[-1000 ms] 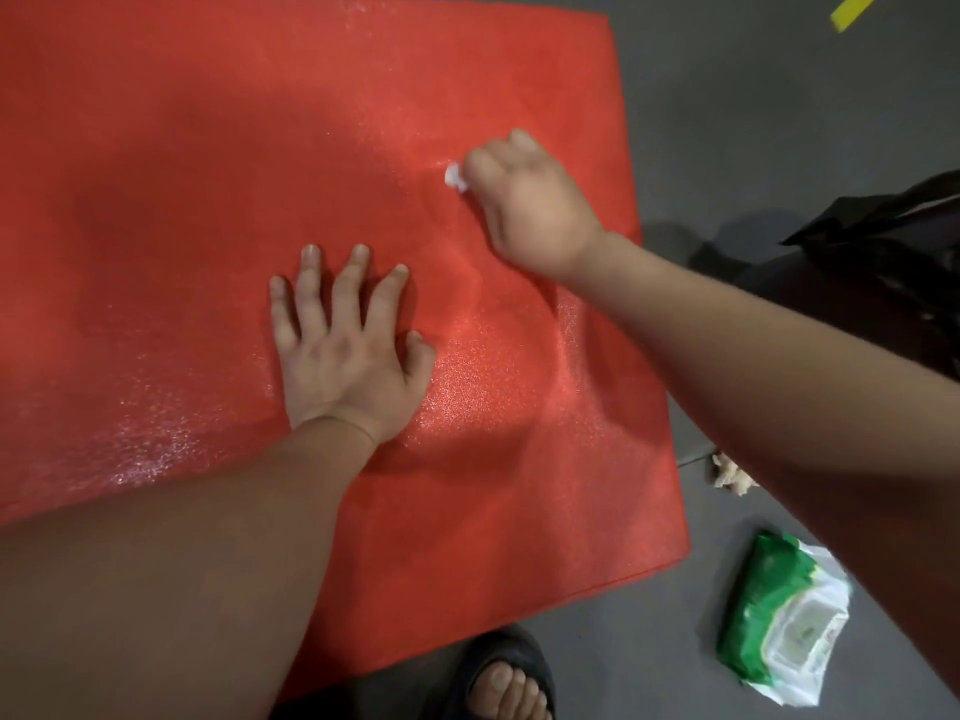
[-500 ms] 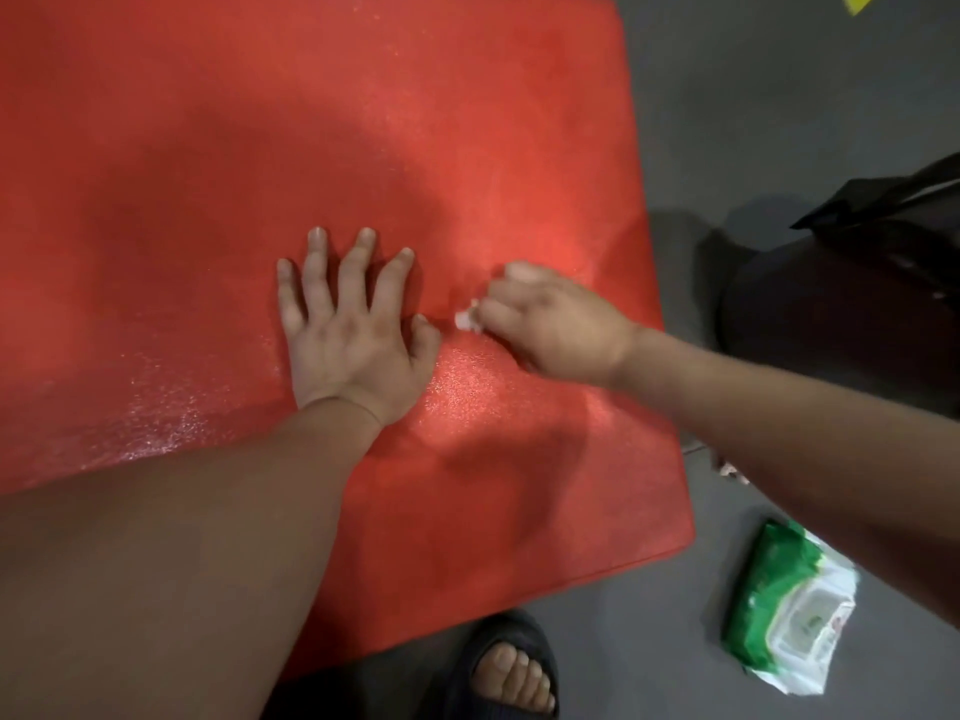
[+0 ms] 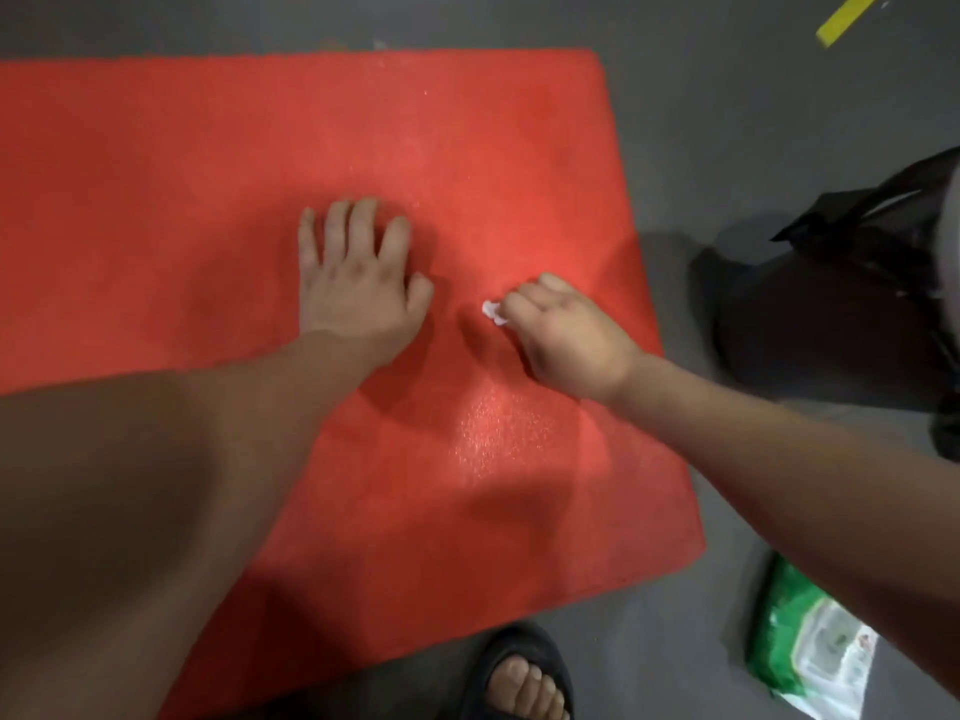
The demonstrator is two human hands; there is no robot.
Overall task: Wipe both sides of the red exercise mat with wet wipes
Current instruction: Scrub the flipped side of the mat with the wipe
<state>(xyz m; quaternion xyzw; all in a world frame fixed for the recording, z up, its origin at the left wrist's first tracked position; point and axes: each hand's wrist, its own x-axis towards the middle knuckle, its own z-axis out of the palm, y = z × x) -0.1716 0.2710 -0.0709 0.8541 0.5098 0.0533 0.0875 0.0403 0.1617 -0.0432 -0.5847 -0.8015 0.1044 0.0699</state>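
Observation:
The red exercise mat (image 3: 182, 200) lies flat on the grey floor and fills most of the view. My left hand (image 3: 356, 280) presses flat on its middle, fingers straight and spread. Just to the right, my right hand (image 3: 563, 337) grips a small bunched white wet wipe (image 3: 492, 311) against the mat; only a corner of the wipe shows past my fingers. A damp, shiny patch (image 3: 501, 433) sits on the mat below my right hand.
A green and white wet-wipe pack (image 3: 810, 652) lies on the floor right of the mat's near corner. A black bag (image 3: 841, 304) sits to the right. My sandalled foot (image 3: 524, 678) is at the mat's near edge. Yellow tape (image 3: 847, 18) marks the far floor.
My right hand drew the wipe from the far part of the mat back towards me, stopping beside my left hand. The view tilted, so the mat's far edge now shows.

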